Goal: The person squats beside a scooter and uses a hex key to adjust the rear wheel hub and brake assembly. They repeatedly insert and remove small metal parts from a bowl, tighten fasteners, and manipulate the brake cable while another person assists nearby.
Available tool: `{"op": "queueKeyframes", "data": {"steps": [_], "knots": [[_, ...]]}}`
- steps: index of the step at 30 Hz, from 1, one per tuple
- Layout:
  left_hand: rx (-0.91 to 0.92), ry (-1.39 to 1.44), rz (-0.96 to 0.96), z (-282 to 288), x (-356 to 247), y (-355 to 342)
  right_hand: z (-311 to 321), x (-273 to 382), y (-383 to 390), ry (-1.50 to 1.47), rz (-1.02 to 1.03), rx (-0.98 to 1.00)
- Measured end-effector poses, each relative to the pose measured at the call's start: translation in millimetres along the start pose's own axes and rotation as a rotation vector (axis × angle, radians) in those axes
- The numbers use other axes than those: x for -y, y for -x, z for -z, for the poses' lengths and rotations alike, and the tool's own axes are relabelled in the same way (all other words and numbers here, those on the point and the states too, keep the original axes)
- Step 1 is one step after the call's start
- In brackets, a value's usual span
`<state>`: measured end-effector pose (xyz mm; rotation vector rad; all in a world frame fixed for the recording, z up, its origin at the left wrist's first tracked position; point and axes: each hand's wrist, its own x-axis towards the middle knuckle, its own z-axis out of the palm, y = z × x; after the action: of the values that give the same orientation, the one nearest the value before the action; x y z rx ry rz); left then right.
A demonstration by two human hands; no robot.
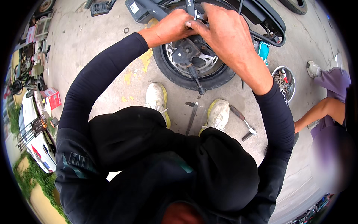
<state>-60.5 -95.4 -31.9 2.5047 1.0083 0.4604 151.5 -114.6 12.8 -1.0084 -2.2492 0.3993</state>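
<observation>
Both hands meet above a motorbike wheel [221, 79] with a black tyre and a metal brake disc [210, 64]. My left hand [172, 25] comes in from the left, its fingers curled near a small metal pin or bolt [195, 15]. From the other side my right hand [230, 37] reaches over, thumb pointing toward the left fingertips and fingers bent round the far side. Both are closed; what they grip is hidden between the fingers. Just above them shows a black strut [190, 4]. Below, a dark metal arm [194, 72] extends from the hub toward my feet.
On the concrete lie a ratchet wrench [244, 122] and a long metal bar [192, 118] by my shoes. A metal bowl [293, 87] of hardware and a blue phone [263, 52] are right of the wheel. Another person [328, 108] crouches at right.
</observation>
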Motion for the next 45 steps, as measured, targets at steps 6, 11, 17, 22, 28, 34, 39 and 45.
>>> {"op": "queueKeyframes", "data": {"steps": [6, 11, 17, 22, 28, 34, 39, 45], "knots": [[0.001, -0.055, -0.014, -8, 8, 2, 3, 6, -4, 0.122, 0.223, 0.157], [-0.051, -0.084, -0.155, -15, 18, 1, 39, 9, -30, 0.022, 0.466, 0.419], [0.042, 0.002, -0.104, -1, -2, -11, 35, 27, -4, 0.209, -0.046, 0.351], [0.021, -0.029, -0.15, -9, 8, -17, 30, 22, -7, 0.451, 0.283, 0.409], [-0.068, 0.018, -0.176, -1, 0, -12, 54, 22, -52, 0.504, 0.476, 0.644], [0.178, 0.127, -0.044, 11, -28, -10, 69, 3, -25, 0.058, 0.134, 0.445], [0.284, 0.215, 0.054, 9, -39, 6, 44, -4, 2, 0.149, 0.292, 0.333], [0.308, 0.244, 0.216, 9, -51, 13, 36, -7, 14, 0.225, 0.281, 0.3]]}}
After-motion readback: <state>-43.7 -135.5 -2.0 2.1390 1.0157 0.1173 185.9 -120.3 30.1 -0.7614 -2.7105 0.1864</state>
